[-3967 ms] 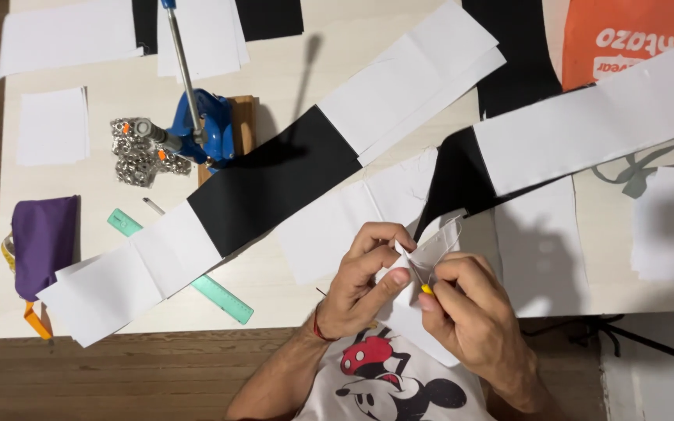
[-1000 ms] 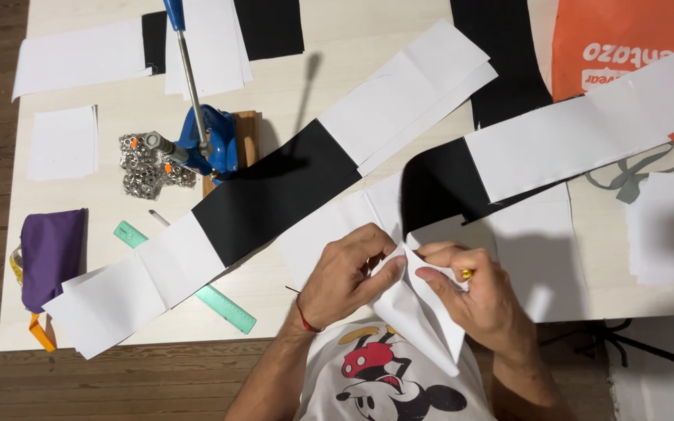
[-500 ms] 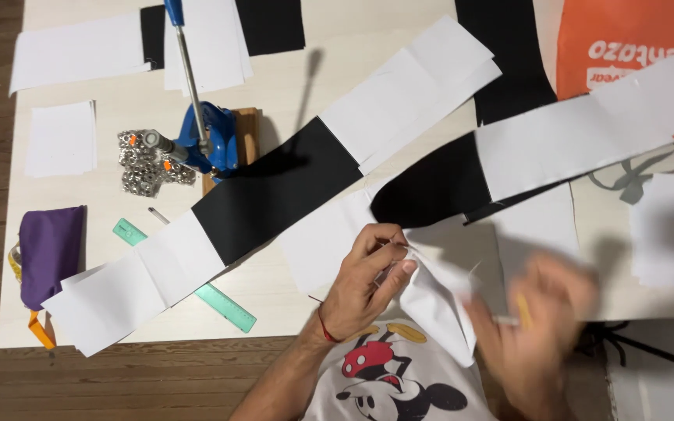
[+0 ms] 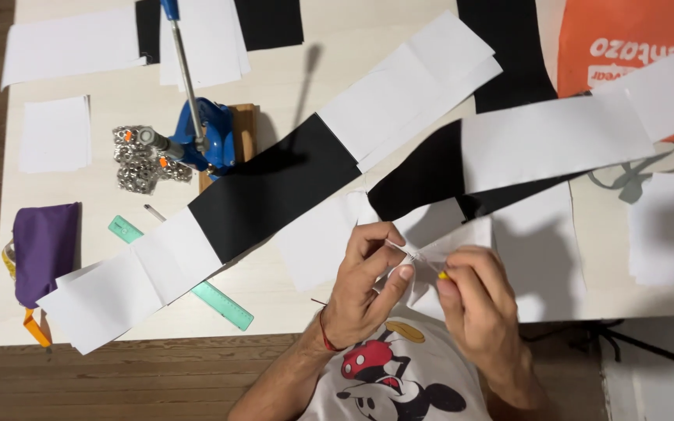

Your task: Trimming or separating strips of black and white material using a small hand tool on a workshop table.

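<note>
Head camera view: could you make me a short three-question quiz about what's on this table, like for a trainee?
1. True or false: both hands pinch the white fabric piece at the table's near edge.
2. Which lies partly under the black-and-white strip? A) green ruler B) purple pouch C) orange bag
3. What colour is the small thing in the right hand's fingers?

Key:
1. True; the left hand pinches it too.
2. A
3. Yellow
</note>
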